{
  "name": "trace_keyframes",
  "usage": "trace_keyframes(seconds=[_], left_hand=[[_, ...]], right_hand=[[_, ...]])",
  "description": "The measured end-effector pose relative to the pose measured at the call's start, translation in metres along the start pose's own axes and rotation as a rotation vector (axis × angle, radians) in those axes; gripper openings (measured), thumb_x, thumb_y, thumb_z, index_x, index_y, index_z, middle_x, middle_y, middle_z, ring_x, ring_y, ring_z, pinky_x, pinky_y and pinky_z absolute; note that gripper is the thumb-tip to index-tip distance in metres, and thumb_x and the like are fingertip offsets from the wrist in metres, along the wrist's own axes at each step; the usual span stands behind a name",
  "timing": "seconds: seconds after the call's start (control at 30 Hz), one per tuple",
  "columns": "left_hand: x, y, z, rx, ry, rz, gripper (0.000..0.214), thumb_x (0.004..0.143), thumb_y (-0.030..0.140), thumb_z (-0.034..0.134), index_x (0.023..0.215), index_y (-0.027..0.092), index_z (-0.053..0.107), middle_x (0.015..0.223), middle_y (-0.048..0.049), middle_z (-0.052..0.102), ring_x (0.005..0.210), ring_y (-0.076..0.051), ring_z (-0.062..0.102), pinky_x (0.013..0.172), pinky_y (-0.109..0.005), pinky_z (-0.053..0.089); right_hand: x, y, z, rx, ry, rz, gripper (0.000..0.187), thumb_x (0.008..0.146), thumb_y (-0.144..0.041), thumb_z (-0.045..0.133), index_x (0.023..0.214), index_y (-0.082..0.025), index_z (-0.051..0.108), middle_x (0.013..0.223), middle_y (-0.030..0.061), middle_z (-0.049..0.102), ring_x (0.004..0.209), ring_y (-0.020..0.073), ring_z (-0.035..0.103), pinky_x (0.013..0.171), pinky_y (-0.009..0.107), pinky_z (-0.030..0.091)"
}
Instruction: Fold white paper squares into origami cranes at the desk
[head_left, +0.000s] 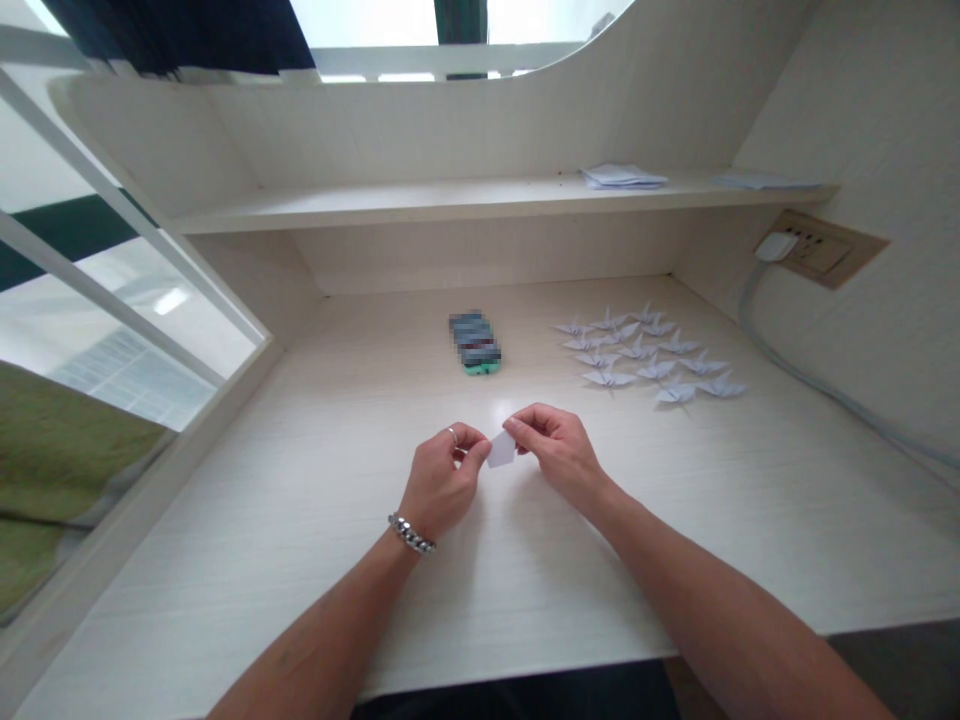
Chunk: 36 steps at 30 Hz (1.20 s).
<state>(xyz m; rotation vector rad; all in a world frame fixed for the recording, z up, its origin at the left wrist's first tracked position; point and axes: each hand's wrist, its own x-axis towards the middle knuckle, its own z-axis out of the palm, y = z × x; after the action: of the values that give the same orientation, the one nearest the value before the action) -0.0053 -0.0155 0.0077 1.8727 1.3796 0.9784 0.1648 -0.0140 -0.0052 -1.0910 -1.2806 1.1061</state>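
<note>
A small folded piece of white paper [501,450] is pinched between both my hands over the middle of the pale wooden desk [300,520]. My left hand [441,482], with a ring and a metal bracelet at the wrist, grips the paper's left edge with closed fingers. My right hand [556,450] holds the right edge between thumb and fingers. Several folded white paper cranes [649,355] lie in rows on the desk, to the right and beyond my hands.
A phone in a teal case [475,343] lies flat behind my hands. A shelf [450,200] above the desk carries loose sheets of paper [621,177]. A wall socket with a white plug [780,245] and its cable [825,390] is at the right. A window is at the left.
</note>
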Motion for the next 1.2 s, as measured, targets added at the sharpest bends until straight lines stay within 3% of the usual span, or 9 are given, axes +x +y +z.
trace_keyframes(seconds=[0.3, 0.43, 0.57, 0.87, 1.2], left_hand=[[0.0027, -0.0047, 0.0034, -0.135, -0.065, -0.054, 0.018, 0.083, 0.031, 0.059, 0.074, 0.016, 0.064, 0.068, -0.0017, 0.065, 0.062, -0.014, 0.058, 0.059, -0.026, 0.045], [0.0047, -0.0052, 0.0046, -0.322, 0.002, -0.129, 0.019, 0.084, 0.034, 0.06, 0.078, 0.015, 0.06, 0.067, -0.0018, 0.065, 0.062, -0.014, 0.06, 0.06, -0.026, 0.048], [0.0042, -0.0017, 0.0053, -0.459, 0.016, -0.182, 0.02, 0.083, 0.034, 0.062, 0.083, 0.014, 0.058, 0.067, -0.0022, 0.066, 0.062, -0.014, 0.062, 0.063, -0.028, 0.052], [0.0001, -0.004, 0.0075, -0.508, -0.11, -0.085, 0.018, 0.082, 0.032, 0.066, 0.085, 0.014, 0.062, 0.081, -0.0039, 0.067, 0.074, -0.015, 0.064, 0.067, -0.027, 0.052], [-0.0016, 0.0024, 0.0047, -0.471, -0.107, 0.009, 0.015, 0.079, 0.029, 0.069, 0.081, 0.015, 0.064, 0.094, -0.0063, 0.066, 0.086, -0.017, 0.063, 0.072, -0.026, 0.054]], right_hand=[[-0.0003, -0.0042, -0.0018, 0.0, 0.005, 0.046, 0.031, 0.083, -0.045, 0.062, 0.072, -0.015, 0.064, 0.061, -0.0005, 0.06, 0.056, 0.0118, 0.054, 0.054, 0.025, 0.044], [0.0008, -0.0016, 0.0005, 0.046, -0.07, 0.078, 0.028, 0.08, -0.043, 0.067, 0.087, -0.017, 0.064, 0.073, 0.0009, 0.065, 0.064, 0.0131, 0.059, 0.057, 0.025, 0.047], [0.0005, -0.0003, 0.0023, 0.036, -0.057, 0.044, 0.023, 0.076, -0.035, 0.072, 0.086, -0.016, 0.064, 0.074, 0.0012, 0.066, 0.065, 0.0135, 0.061, 0.059, 0.026, 0.048], [0.0003, 0.0008, -0.0012, -0.031, -0.005, -0.004, 0.021, 0.08, -0.032, 0.067, 0.092, -0.016, 0.073, 0.08, 0.0044, 0.071, 0.069, 0.0154, 0.063, 0.062, 0.028, 0.051], [-0.0043, -0.0056, -0.0015, -0.144, -0.078, -0.082, 0.026, 0.082, -0.034, 0.067, 0.105, -0.025, 0.075, 0.097, 0.0056, 0.071, 0.081, 0.0177, 0.064, 0.071, 0.031, 0.05]])
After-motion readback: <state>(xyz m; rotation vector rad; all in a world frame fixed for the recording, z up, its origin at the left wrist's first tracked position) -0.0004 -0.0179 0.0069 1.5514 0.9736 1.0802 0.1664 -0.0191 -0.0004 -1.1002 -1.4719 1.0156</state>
